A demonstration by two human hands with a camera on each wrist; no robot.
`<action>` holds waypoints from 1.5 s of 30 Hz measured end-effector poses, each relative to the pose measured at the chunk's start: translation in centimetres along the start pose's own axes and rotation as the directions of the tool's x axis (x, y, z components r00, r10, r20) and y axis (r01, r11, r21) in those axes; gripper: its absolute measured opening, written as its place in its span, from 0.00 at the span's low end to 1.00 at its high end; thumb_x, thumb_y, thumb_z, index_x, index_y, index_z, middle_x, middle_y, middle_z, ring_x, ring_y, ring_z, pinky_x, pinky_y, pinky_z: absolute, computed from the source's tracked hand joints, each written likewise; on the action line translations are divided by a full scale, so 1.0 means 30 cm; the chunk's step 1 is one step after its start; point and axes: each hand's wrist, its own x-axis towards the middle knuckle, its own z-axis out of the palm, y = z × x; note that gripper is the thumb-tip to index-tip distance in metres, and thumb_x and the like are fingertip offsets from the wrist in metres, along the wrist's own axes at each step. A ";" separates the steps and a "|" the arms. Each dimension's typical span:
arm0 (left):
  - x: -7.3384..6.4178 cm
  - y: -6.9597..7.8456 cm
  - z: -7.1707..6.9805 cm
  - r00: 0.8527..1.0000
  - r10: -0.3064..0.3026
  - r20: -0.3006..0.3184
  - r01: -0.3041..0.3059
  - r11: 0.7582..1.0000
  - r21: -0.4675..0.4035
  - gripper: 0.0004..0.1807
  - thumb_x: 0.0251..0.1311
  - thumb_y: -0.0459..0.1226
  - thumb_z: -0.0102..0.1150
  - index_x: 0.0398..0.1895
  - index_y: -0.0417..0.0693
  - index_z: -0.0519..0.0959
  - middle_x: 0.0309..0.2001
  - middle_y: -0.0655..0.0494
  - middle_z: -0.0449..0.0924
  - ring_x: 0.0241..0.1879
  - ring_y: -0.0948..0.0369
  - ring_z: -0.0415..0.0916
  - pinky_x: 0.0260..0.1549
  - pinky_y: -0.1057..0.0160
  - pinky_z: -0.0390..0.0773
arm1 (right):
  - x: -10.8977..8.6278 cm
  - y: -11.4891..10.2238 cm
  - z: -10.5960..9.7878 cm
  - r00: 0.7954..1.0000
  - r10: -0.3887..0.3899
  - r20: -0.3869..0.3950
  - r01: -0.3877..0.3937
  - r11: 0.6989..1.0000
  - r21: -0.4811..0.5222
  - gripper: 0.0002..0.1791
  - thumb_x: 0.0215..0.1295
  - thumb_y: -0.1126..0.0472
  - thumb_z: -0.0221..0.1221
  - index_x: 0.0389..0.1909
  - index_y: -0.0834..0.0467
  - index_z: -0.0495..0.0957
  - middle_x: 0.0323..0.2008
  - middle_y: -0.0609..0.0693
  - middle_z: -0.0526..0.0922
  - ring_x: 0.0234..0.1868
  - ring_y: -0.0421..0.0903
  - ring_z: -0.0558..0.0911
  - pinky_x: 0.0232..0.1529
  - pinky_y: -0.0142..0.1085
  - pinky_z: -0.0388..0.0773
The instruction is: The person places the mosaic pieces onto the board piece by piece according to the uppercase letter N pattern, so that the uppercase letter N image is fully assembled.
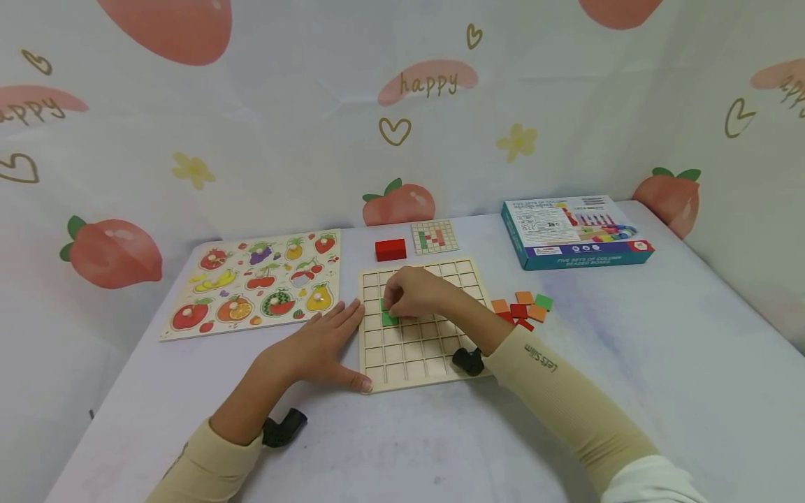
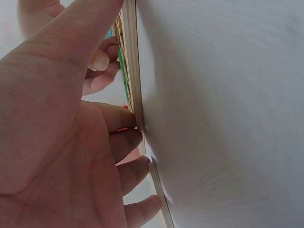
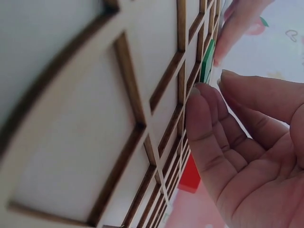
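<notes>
A wooden grid board [image 1: 410, 351] lies on the table with green square tiles [image 1: 389, 320] in its left part. My right hand [image 1: 411, 292] is over the board, its fingertips right at the green tiles and partly hiding them. In the right wrist view a gap shows between thumb and fingers, with a green tile [image 3: 207, 61] standing just beyond the tips. My left hand [image 1: 323, 347] lies with spread fingers along the board's left edge, thumb at the near corner and fingertips against the side. The left wrist view shows those fingers [image 2: 124, 145] along the board's edge.
Loose red, orange and green tiles [image 1: 518, 310] lie to the right of the board. Behind it are a red block [image 1: 390, 250] and a small pattern card [image 1: 434, 237]. A fruit puzzle board [image 1: 251, 283] lies left, a boxed bead set [image 1: 578, 234] at back right.
</notes>
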 end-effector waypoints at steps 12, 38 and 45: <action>-0.002 0.001 -0.008 1.000 0.004 -0.004 -0.004 1.000 0.009 0.70 0.43 0.71 0.68 0.80 0.42 0.48 0.80 0.47 0.44 0.78 0.43 0.39 0.70 0.35 0.46 | -0.046 0.002 -0.024 0.997 -0.077 -0.030 0.078 0.997 0.027 0.03 0.62 0.68 0.65 0.35 0.57 0.84 0.31 0.45 0.81 0.36 0.43 0.77 0.40 0.33 0.77; 0.005 0.004 -0.004 1.000 -0.009 0.007 0.009 1.000 0.021 0.70 0.43 0.71 0.68 0.80 0.42 0.47 0.80 0.47 0.42 0.78 0.44 0.37 0.70 0.36 0.46 | -0.338 0.208 -0.172 0.995 0.087 -0.057 -0.086 0.996 0.024 0.04 0.66 0.62 0.64 0.39 0.58 0.85 0.32 0.48 0.81 0.40 0.48 0.77 0.42 0.39 0.78; 0.004 0.000 0.004 1.000 -0.005 0.000 0.005 1.000 0.016 0.70 0.42 0.71 0.67 0.80 0.42 0.47 0.80 0.47 0.43 0.78 0.44 0.38 0.70 0.36 0.46 | -0.430 0.270 -0.231 0.976 0.192 -0.106 -0.192 0.981 0.014 0.09 0.66 0.57 0.66 0.42 0.57 0.85 0.36 0.49 0.83 0.41 0.50 0.78 0.38 0.39 0.80</action>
